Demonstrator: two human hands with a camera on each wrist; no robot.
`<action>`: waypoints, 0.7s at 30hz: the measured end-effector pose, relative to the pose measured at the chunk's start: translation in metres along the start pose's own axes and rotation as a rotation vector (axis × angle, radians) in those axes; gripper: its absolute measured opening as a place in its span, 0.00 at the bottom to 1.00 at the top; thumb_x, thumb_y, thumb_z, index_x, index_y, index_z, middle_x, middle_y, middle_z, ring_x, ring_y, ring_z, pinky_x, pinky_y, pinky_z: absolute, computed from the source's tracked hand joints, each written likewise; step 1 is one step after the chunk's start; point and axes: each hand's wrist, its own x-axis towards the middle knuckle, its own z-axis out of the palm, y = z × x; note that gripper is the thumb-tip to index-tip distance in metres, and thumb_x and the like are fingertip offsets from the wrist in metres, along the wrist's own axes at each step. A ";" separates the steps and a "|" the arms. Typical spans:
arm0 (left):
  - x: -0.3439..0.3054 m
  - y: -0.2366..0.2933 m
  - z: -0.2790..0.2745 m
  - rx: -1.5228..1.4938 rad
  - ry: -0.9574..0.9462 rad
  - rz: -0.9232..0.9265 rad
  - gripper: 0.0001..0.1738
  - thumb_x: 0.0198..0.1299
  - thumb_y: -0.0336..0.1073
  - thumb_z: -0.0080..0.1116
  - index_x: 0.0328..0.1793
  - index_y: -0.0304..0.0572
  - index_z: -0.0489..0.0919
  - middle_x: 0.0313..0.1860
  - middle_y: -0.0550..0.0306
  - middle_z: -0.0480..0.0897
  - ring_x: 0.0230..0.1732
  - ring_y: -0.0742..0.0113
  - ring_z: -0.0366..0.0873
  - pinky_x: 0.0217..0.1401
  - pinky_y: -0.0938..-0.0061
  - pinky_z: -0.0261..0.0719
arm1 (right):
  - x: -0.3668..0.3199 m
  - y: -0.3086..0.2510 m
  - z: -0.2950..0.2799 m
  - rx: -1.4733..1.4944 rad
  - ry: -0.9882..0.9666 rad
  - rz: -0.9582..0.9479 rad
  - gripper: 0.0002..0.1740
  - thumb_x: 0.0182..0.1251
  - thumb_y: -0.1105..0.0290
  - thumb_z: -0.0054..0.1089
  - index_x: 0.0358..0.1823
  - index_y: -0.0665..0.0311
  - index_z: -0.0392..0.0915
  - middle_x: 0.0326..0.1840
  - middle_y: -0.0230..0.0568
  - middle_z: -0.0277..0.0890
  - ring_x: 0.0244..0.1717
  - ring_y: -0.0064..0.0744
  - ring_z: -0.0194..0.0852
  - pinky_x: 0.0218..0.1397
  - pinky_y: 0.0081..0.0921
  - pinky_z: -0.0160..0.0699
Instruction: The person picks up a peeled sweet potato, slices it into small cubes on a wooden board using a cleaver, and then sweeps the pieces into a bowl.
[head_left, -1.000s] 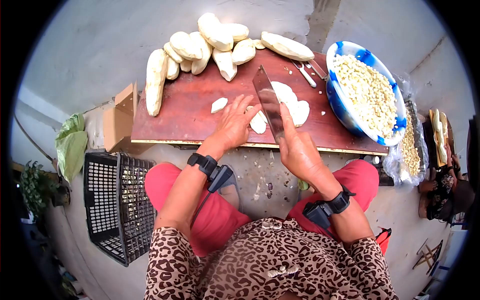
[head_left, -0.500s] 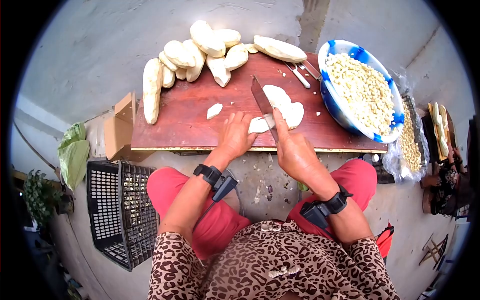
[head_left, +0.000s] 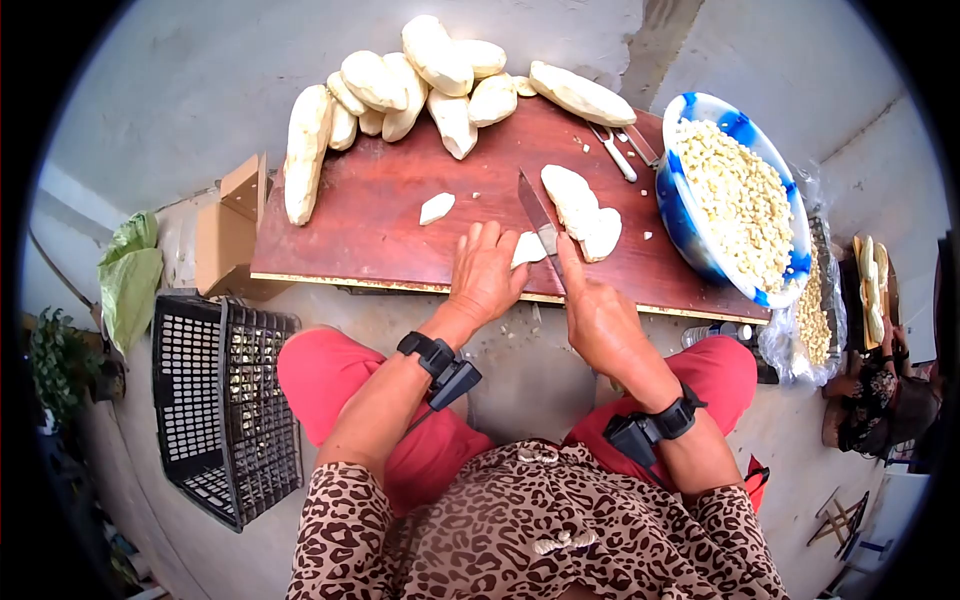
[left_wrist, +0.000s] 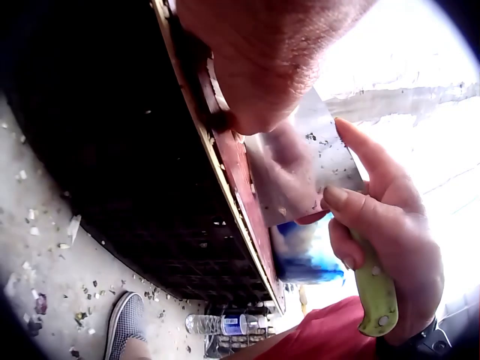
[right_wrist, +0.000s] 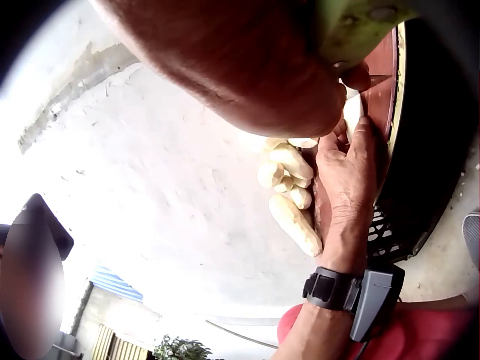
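Note:
In the head view my right hand [head_left: 605,320] grips a cleaver [head_left: 537,212], its index finger laid along the blade. The green handle [left_wrist: 376,289] shows in the left wrist view. My left hand [head_left: 485,272] holds a piece of peeled white root [head_left: 528,249] on the red-brown table [head_left: 370,215], thumb and fingers around it in the right wrist view. The blade stands right at that piece's right end. Thick cut slices [head_left: 572,198] lie just right of the blade. A small offcut [head_left: 437,208] lies beyond my left hand.
Whole peeled roots [head_left: 436,62] are heaped along the table's far left side. A blue-and-white basin [head_left: 675,215] of diced root stands at the right, near a white-handled peeler [head_left: 618,158]. A black crate [head_left: 262,400] sits on the floor at left.
My left hand has shifted from beside the blade's root piece to holding it. The cleaver has turned from broadside to more edge-on, and its tip has come lower.

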 end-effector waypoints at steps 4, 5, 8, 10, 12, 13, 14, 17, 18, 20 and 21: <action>-0.001 0.000 0.000 -0.012 -0.007 -0.006 0.18 0.47 0.37 0.68 0.43 0.42 0.78 0.42 0.51 0.72 0.49 0.50 0.69 0.50 0.57 0.68 | 0.007 0.003 0.018 -0.047 0.025 -0.029 0.52 0.50 0.81 0.56 0.80 0.67 0.43 0.31 0.58 0.79 0.31 0.57 0.82 0.33 0.48 0.80; 0.000 0.001 0.000 -0.018 -0.004 -0.004 0.18 0.47 0.37 0.68 0.44 0.42 0.78 0.42 0.51 0.72 0.49 0.50 0.69 0.50 0.57 0.68 | 0.010 0.003 0.019 -0.061 0.035 -0.043 0.53 0.50 0.81 0.56 0.80 0.67 0.42 0.31 0.58 0.80 0.31 0.57 0.82 0.34 0.48 0.80; -0.001 0.000 -0.001 -0.019 0.001 -0.006 0.18 0.47 0.37 0.68 0.44 0.42 0.78 0.42 0.51 0.73 0.49 0.50 0.69 0.51 0.57 0.68 | 0.011 0.006 0.020 -0.032 0.027 0.004 0.52 0.51 0.81 0.56 0.80 0.63 0.42 0.33 0.57 0.80 0.32 0.58 0.82 0.34 0.49 0.80; -0.001 0.000 0.000 -0.018 0.002 -0.005 0.18 0.48 0.38 0.67 0.44 0.42 0.78 0.43 0.51 0.73 0.50 0.50 0.69 0.51 0.57 0.68 | 0.009 0.006 0.020 0.000 0.054 0.013 0.52 0.52 0.81 0.55 0.80 0.63 0.42 0.34 0.57 0.80 0.32 0.58 0.81 0.34 0.49 0.80; -0.001 0.000 0.001 -0.019 -0.006 -0.010 0.17 0.48 0.38 0.67 0.44 0.42 0.78 0.43 0.51 0.73 0.50 0.50 0.69 0.52 0.57 0.68 | 0.005 0.004 0.014 0.038 0.090 0.015 0.50 0.54 0.81 0.55 0.80 0.63 0.43 0.34 0.57 0.80 0.32 0.59 0.81 0.34 0.50 0.79; -0.001 0.000 0.001 -0.021 -0.007 -0.015 0.17 0.49 0.38 0.67 0.44 0.42 0.78 0.43 0.51 0.73 0.50 0.50 0.69 0.52 0.57 0.68 | 0.003 0.001 0.009 0.045 0.101 0.016 0.50 0.54 0.81 0.55 0.80 0.63 0.43 0.33 0.57 0.80 0.32 0.59 0.81 0.34 0.50 0.79; 0.000 0.000 0.001 -0.020 -0.005 -0.012 0.17 0.49 0.38 0.67 0.44 0.42 0.78 0.43 0.51 0.73 0.50 0.50 0.69 0.52 0.56 0.68 | 0.000 -0.002 0.004 0.052 0.110 0.013 0.50 0.54 0.81 0.54 0.80 0.63 0.43 0.33 0.57 0.80 0.31 0.59 0.81 0.34 0.50 0.79; 0.000 -0.001 0.000 -0.007 -0.008 -0.014 0.17 0.49 0.39 0.67 0.43 0.42 0.78 0.43 0.51 0.73 0.51 0.50 0.69 0.52 0.56 0.68 | -0.003 -0.004 0.002 0.047 0.097 -0.004 0.49 0.53 0.81 0.54 0.79 0.65 0.44 0.31 0.57 0.80 0.30 0.59 0.81 0.32 0.50 0.78; 0.001 0.000 0.000 0.000 -0.014 -0.015 0.17 0.49 0.39 0.66 0.43 0.42 0.78 0.43 0.51 0.73 0.51 0.50 0.69 0.52 0.56 0.68 | -0.004 -0.004 0.003 0.042 0.087 -0.006 0.50 0.53 0.81 0.54 0.79 0.65 0.44 0.30 0.56 0.80 0.30 0.59 0.80 0.32 0.50 0.78; 0.001 0.000 -0.001 0.003 -0.016 -0.012 0.17 0.48 0.39 0.66 0.43 0.42 0.78 0.43 0.51 0.73 0.50 0.49 0.69 0.52 0.56 0.68 | -0.004 -0.001 0.009 0.065 0.092 -0.034 0.45 0.58 0.82 0.52 0.79 0.64 0.45 0.29 0.61 0.79 0.29 0.63 0.79 0.33 0.53 0.75; 0.001 0.000 0.000 -0.002 -0.012 -0.010 0.18 0.48 0.39 0.65 0.44 0.42 0.78 0.43 0.50 0.73 0.49 0.49 0.69 0.51 0.56 0.68 | -0.004 0.000 0.011 0.075 0.094 -0.047 0.43 0.61 0.82 0.50 0.79 0.64 0.46 0.28 0.64 0.78 0.29 0.65 0.78 0.33 0.55 0.74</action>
